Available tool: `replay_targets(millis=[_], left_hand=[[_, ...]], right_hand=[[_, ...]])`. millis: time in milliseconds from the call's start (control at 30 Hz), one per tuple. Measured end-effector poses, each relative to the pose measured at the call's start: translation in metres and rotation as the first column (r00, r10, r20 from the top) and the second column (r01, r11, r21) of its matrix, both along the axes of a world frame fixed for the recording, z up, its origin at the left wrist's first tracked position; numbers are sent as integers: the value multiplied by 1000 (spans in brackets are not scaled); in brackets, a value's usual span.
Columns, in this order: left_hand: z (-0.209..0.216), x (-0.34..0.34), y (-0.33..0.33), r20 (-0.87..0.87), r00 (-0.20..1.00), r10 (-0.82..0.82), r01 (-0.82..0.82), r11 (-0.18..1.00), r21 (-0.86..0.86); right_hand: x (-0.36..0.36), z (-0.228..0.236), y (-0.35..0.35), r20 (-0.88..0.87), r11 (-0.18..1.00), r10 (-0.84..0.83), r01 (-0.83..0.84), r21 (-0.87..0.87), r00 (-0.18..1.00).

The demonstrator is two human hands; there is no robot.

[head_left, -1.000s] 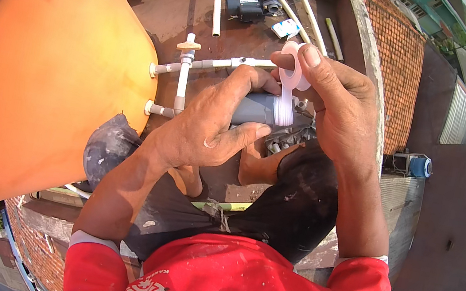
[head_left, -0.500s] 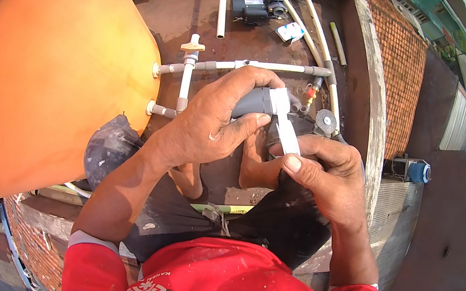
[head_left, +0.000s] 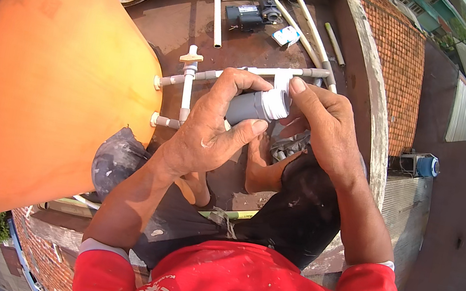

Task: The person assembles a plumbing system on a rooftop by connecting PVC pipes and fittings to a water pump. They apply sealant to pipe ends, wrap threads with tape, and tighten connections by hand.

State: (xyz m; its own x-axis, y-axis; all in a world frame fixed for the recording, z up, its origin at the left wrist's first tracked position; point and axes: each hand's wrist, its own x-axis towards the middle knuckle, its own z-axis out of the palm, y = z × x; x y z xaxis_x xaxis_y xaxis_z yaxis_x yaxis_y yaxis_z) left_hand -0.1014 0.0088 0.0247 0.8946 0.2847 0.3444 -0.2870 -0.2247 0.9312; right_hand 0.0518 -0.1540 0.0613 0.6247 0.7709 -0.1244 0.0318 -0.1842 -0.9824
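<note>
A grey plastic pipe fitting is gripped in my left hand, its end tilted up to the right. Layers of white thread seal tape cover that end. From there a strip of the tape runs upward to my right hand, whose thumb and fingers are closed on it at the far side of the fitting. The right fingertips are partly hidden behind the thumb and the strip. Both hands are held above my knees, over the brown floor.
At the left bulges a large orange tank. Joined white and grey pipes with a beige-handled valve lead from it. Farther off lie a black water pump, a small box and loose pipes. A low wall borders the right.
My right hand has swung up from below right of the fitting to its far side, carrying the tape strip round. My left hand still grips the fitting.
</note>
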Motion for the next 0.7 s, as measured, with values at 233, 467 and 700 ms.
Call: replay_targets(millis=[233,467,700], left_hand=[[-8,6,-12,-12,994,109,-109,993,-49],[-1,12,-15,-126,992,6,-11,999,-39],[4,57,-7,-241,969,61,-96,986,-136]], right_hand=[[-13,6,-25,-103,993,78,-87,-84,992],[-5,-9,-28,617,995,40,24,-95,786],[39,1,-8,811,951,236,45,-306,536]])
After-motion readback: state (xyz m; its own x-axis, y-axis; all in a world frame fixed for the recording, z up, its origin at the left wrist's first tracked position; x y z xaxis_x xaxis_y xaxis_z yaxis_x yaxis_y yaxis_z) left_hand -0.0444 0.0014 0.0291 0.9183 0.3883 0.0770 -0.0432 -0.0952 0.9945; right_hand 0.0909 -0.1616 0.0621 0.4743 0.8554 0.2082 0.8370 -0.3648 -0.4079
